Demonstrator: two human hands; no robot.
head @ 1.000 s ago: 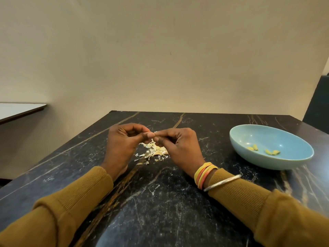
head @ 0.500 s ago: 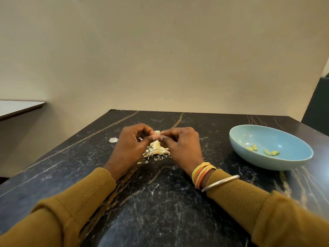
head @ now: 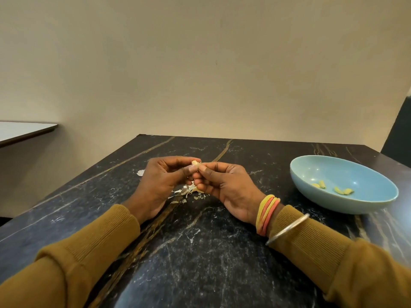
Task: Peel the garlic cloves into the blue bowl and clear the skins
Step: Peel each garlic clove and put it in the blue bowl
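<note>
Nearest: ribbed mustard knit sleeves, left sleeve [head: 89, 252] and right sleeve [head: 322, 247], lying on the table [head: 200, 252]. Tabletop is glossy black stone with white flecks and gold veins. Right wrist carries yellow and coral bangles [head: 266, 214] and a thin silver bangle [head: 287, 228].

Left hand [head: 162, 185] and right hand [head: 229, 187] meet at mid-table, heels down and fingers curled. Thumbs and forefingers of both pinch one small pale garlic clove [head: 195, 162], held just above the surface.

Papery, flaky skins [head: 189, 192] are heaped under the fingers; a stray skin flake [head: 140, 172] lies beyond the left hand.

Right, well apart: shallow matte blue bowl [head: 333, 203] with a few yellowish peeled cloves [head: 343, 191] inside.

Far: plain beige wall [head: 200, 74].
</note>
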